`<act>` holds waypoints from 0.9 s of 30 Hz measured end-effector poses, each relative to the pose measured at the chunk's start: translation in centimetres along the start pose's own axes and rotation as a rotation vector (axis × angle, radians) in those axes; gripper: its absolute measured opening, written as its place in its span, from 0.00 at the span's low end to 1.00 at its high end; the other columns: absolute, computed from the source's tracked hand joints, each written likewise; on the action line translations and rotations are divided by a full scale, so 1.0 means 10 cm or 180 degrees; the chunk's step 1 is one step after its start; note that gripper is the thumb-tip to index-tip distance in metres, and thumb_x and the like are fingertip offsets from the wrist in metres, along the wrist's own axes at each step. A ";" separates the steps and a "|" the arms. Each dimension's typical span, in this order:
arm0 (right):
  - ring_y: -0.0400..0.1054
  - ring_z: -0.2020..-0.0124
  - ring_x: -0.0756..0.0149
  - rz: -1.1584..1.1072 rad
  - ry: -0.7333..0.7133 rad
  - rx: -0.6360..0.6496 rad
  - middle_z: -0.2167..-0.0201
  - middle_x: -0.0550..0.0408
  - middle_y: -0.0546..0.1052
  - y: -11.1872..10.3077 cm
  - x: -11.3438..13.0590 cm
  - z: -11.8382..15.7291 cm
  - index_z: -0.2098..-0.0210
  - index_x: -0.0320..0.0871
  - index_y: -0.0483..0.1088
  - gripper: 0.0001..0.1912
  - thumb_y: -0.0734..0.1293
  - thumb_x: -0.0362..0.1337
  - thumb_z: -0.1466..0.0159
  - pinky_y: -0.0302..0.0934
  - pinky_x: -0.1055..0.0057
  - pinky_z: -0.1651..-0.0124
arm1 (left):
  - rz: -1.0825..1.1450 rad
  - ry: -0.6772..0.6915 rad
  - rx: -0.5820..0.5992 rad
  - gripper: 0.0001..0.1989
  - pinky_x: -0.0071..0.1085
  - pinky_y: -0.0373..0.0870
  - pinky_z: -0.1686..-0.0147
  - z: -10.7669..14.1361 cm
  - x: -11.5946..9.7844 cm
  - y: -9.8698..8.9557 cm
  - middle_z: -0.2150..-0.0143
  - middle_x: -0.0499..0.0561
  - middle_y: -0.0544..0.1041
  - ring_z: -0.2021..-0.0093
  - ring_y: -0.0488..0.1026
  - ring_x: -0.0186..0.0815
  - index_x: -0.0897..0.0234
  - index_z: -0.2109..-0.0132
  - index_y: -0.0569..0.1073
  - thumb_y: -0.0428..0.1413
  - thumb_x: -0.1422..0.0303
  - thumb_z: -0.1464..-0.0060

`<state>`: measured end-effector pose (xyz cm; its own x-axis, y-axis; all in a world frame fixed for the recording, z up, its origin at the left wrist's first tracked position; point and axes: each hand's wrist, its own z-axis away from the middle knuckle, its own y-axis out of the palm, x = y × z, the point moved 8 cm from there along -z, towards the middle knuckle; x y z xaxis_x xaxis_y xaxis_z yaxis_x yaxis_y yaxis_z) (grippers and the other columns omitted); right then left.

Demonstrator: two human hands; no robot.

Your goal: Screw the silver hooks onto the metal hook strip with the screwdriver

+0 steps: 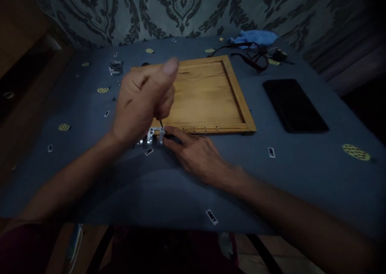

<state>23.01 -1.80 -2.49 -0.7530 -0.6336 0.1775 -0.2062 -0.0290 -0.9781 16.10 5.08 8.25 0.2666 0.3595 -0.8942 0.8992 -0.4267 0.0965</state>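
Note:
A framed wooden panel (205, 93) lies on the dark blue cloth. Metal fittings (162, 136) sit at its near edge, toward the left. My left hand (144, 99) is closed above them in a fist, thumb up, round a tool whose thin metal shaft (161, 123) comes out below and reaches the fittings; its handle is hidden in the fist. From the right, my right hand (194, 151) presses its fingertips against the fittings and the panel's edge. A row of small dark holes runs along that edge.
A black flat device (294, 105) lies right of the panel. Dark-framed glasses (255, 61) and a blue cloth (255, 37) are at the back right. A small clear bag (116, 68) lies back left. Patterned fabric rises behind the table.

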 end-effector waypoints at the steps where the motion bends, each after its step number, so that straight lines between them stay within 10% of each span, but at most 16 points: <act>1: 0.82 0.51 0.55 0.0001 0.0002 0.0031 0.25 0.42 0.68 0.01 0.00 0.00 0.31 0.46 0.71 0.32 0.64 0.23 0.31 0.76 0.62 0.58 | 0.0052 0.0032 -0.0140 0.29 0.25 0.46 0.84 -0.01 -0.06 -0.03 0.81 0.42 0.46 0.83 0.43 0.25 0.61 0.80 0.53 0.50 0.74 0.28; 6: 0.82 0.53 0.54 0.0049 0.0035 0.0011 0.26 0.41 0.69 0.02 0.00 0.00 0.30 0.47 0.71 0.31 0.64 0.24 0.31 0.76 0.61 0.59 | 0.0060 0.0178 -0.0588 0.29 0.23 0.47 0.84 -0.05 -0.32 -0.12 0.81 0.43 0.44 0.84 0.46 0.26 0.62 0.79 0.53 0.42 0.78 0.25; 20: 0.82 0.50 0.51 0.0009 0.0081 0.0157 0.25 0.42 0.68 0.01 0.00 -0.02 0.31 0.46 0.71 0.31 0.64 0.24 0.32 0.78 0.58 0.55 | 0.0155 -0.0180 -0.0385 0.30 0.25 0.42 0.83 -0.06 0.00 -0.19 0.80 0.42 0.46 0.82 0.42 0.25 0.62 0.79 0.52 0.57 0.67 0.30; 27: 0.81 0.53 0.55 -0.0005 0.0026 0.0085 0.28 0.42 0.71 0.02 0.00 -0.01 0.31 0.47 0.70 0.31 0.63 0.23 0.31 0.77 0.60 0.58 | 0.0212 -0.0333 -0.0762 0.28 0.26 0.62 0.75 -0.10 0.14 -0.38 0.80 0.43 0.55 0.80 0.54 0.28 0.63 0.78 0.64 0.54 0.66 0.26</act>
<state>22.88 -1.72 -2.63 -0.7579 -0.6271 0.1798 -0.1906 -0.0507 -0.9804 13.43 8.03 7.07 0.3017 0.2443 -0.9216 0.9407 -0.2335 0.2461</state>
